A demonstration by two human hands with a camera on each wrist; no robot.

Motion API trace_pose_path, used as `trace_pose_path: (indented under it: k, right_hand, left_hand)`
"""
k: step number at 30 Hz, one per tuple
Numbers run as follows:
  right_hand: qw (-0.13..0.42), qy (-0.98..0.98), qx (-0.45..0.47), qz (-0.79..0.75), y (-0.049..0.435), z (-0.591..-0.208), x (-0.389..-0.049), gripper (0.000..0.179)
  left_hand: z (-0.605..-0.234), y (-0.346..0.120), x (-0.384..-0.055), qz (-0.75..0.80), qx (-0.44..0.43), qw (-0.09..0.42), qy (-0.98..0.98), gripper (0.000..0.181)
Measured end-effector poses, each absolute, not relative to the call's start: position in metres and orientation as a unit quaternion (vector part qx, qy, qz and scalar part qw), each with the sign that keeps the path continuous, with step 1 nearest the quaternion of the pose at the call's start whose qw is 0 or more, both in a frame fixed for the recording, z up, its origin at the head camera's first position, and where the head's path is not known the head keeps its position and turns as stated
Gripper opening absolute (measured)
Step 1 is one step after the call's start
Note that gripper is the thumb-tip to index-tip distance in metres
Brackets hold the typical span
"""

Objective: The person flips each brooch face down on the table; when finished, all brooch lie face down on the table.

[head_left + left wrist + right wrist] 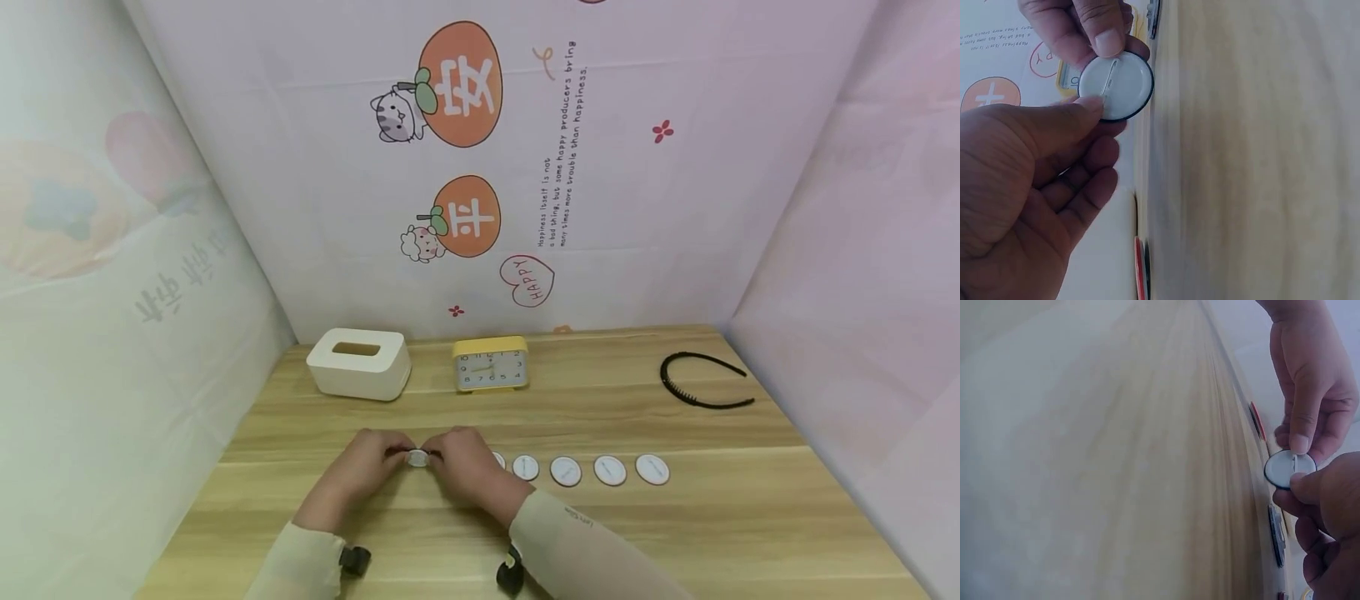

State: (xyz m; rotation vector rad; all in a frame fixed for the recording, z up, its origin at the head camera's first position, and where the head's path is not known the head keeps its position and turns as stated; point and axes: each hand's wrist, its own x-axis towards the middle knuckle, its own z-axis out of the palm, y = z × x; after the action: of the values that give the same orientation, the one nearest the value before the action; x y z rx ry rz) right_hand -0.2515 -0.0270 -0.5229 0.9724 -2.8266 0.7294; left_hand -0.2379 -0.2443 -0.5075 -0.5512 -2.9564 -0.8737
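Held between both hands is a round pin-back button badge [417, 457], its white back and metal pin facing up in the left wrist view. My left hand [367, 462] pinches one edge, the thumb [1088, 107] lying over the pin's end. From the other side my right hand [465, 467] pinches it, thumb [1305, 486] on the back. To the right of the hands, a row of several similar badges [566, 471] lies white back up on the wooden table [420, 542]. The right hand partly covers the nearest one.
A white tissue box [360, 364] stands at the back left, beside a yellow alarm clock [491, 364]. At the back right lies a black headband [693, 392]. Close to the left hand, a flat red-edged thing [1258, 422] lies on the table. Printed cloth walls [637, 208] enclose the table.
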Motion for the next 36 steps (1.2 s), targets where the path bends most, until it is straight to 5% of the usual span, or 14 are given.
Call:
trace_pose_path:
  k: [14,28,36]
  right_hand:
    - [0.015,-0.915,0.309,0.258,-0.024,-0.522,-0.252,0.018]
    - [0.023,-0.921,0.33,0.206,-0.022,-0.523,-0.252,0.019]
    - [0.017,-0.925,0.321,0.203,-0.023,-0.523,-0.253,0.018]
  left_hand:
    - [-0.513,-0.235,-0.243,-0.256,-0.153,-0.007,-0.954,0.024]
    - [-0.511,-0.239,-0.238,-0.259,-0.17,-0.009,-0.951,0.017]
    - [-0.505,-0.282,-0.234,-0.252,-0.105,0.006,-0.962,0.065]
